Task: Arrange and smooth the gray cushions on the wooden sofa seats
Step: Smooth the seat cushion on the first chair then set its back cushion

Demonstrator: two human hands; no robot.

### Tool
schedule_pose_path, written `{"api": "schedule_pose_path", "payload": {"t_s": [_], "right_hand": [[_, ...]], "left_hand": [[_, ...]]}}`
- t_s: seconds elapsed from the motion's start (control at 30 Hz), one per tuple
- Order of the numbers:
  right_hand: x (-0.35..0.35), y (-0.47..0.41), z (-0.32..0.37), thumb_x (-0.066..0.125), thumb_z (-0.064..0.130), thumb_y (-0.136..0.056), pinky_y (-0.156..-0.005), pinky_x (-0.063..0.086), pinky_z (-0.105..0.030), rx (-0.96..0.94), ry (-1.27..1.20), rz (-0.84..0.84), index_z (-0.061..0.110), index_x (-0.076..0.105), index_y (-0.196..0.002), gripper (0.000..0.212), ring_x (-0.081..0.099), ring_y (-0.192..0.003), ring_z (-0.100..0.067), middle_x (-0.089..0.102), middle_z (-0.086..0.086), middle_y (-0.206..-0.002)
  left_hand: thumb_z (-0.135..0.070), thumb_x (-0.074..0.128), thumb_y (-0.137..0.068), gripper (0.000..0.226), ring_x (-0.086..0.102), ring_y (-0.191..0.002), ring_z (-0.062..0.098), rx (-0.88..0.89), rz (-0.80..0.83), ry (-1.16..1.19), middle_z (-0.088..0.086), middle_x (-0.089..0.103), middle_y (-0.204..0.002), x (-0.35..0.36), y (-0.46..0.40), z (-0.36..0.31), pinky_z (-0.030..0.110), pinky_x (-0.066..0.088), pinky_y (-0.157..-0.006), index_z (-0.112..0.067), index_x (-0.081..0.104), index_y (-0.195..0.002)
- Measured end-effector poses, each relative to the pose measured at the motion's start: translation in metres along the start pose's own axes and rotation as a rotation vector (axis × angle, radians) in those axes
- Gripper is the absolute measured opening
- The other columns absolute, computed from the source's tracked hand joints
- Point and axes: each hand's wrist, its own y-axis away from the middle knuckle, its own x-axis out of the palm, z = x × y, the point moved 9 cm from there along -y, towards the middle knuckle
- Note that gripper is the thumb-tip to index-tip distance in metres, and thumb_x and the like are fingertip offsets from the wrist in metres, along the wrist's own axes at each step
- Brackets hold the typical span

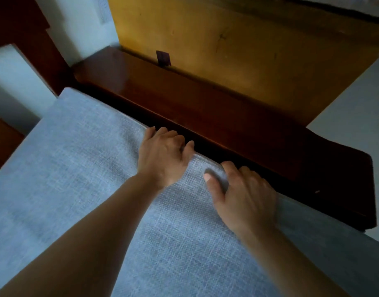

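The gray cushion (81,168) lies on the sofa seat. The right hand (246,196) and the left hand (162,155) curl over its far edge, beside the wooden armrest (205,112). The step seems tucking; next, the person should probably smooth the cloth.

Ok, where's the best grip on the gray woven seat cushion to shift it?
Probably its far long edge beside the dark wooden armrest, reached from above: both hands already curl fingers over it into the gap there.

Home: cushioned wooden sofa (205,108).
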Motion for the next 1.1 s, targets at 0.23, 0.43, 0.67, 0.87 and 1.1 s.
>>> {"api": "schedule_pose_path", "payload": {"t_s": [0.23, 0.43, 0.67, 0.87, 1.1], "right_hand": [[0.015, 0.002, -0.001, 0.031, 0.059, -0.09, -0.053, 0.043, -0.03, 0.012, -0.03, 0.033, 0.019, 0.065, -0.087, 0.052, 0.058, -0.056, -0.023, 0.061, -0.006, -0.064], [0.021, 0.0, 0.0, 0.031, 0.056, -0.09, -0.053, 0.043, -0.031, 0.014, -0.041, 0.061, 0.018, 0.066, -0.088, 0.052, 0.057, -0.056, -0.026, 0.06, -0.008, -0.063], [0.034, 0.001, -0.003, 0.034, 0.055, -0.09, -0.053, 0.04, -0.03, 0.007, -0.04, 0.039, 0.017, 0.065, -0.085, 0.049, 0.055, -0.055, -0.026, 0.059, -0.009, -0.062], [0.057, 0.009, -0.018, 0.04, 0.054, -0.087, -0.054, 0.043, -0.029, 0.015, -0.075, 0.078, 0.017, 0.066, -0.087, 0.045, 0.058, -0.056, -0.026, 0.061, -0.009, -0.064], [0.068, 0.016, -0.021, 0.04, 0.053, -0.081, -0.075, 0.042, -0.039, 0.04, -0.098, 0.053, 0.014, 0.063, -0.113, 0.056, 0.057, -0.085, -0.029, 0.064, -0.013, -0.094]], "left_hand": [[-0.039, 0.029, -0.089, 0.049, 0.053, -0.071, 0.021, -0.018, 0.026, -0.033, -0.006, 0.046, -0.06, 0.012, 0.001, 0.002, 0.042, 0.038, -0.088, -0.015, 0.058, -0.059], [-0.043, 0.02, -0.088, 0.055, 0.053, -0.077, 0.023, -0.035, 0.089, -0.036, -0.001, 0.054, -0.065, 0.018, 0.0, 0.002, 0.042, 0.035, -0.091, -0.014, 0.06, -0.064], [-0.04, 0.02, -0.087, 0.043, 0.039, -0.074, 0.015, -0.044, 0.057, -0.036, -0.008, 0.039, -0.065, 0.031, 0.002, 0.007, 0.039, 0.033, -0.09, -0.02, 0.047, -0.061], [-0.046, 0.01, -0.083, 0.061, 0.054, -0.088, 0.023, -0.055, 0.212, -0.076, 0.002, 0.061, -0.076, 0.062, 0.005, 0.0, 0.04, 0.03, -0.096, -0.015, 0.061, -0.069], [-0.044, 0.023, -0.089, 0.052, 0.055, -0.09, 0.031, -0.024, 0.189, -0.106, 0.008, 0.062, -0.085, 0.07, 0.012, 0.001, 0.045, 0.036, -0.089, -0.012, 0.063, -0.082]]}}
